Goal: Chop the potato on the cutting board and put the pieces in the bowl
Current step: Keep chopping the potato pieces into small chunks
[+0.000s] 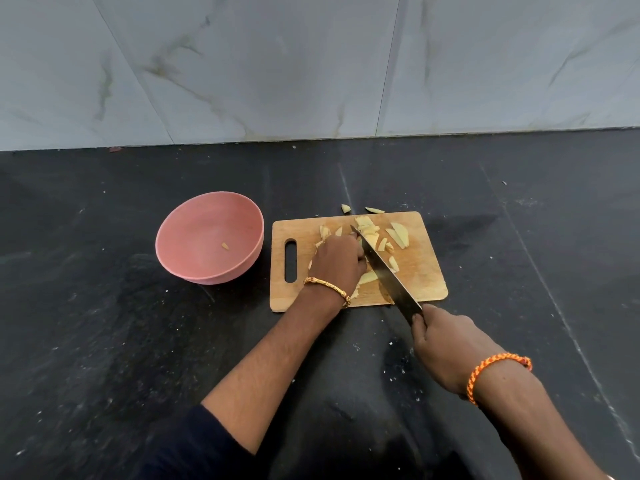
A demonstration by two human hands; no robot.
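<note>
Black stone counter [104, 341] fills the lower part of my view, with white crumbs scattered on it. Nearest to me is my right hand [446, 351], with an orange braided band [498, 372] at the wrist; its fingers are wrapped around the handle of the knife [384, 268]. The handle itself is hidden inside the fist. The long blade points away from me and to the left, and its tip lies among the potato pieces.

A little farther is my left hand [337, 263], with a gold bangle [329, 287] on the wrist. It rests on the wooden cutting board [422, 271] with the fingers bent down over some potato, just beside the blade. How much potato is under this hand I cannot tell, because the hand covers it.

On the board the potato pieces [398, 233] lie in slices and small sticks, mostly in the far half. Two pieces [374, 210] have fallen off, just behind the far edge of the board, on the counter.

To the left of the board stands the pink bowl [207, 268]. It holds only one small piece [225, 246].

I judge the chopping is mostly done, maybe some last cuts remain. The moving into the bowl is nearly all left, including the two stray pieces.

Behind everything is a grey marble wall [277, 64].
</note>
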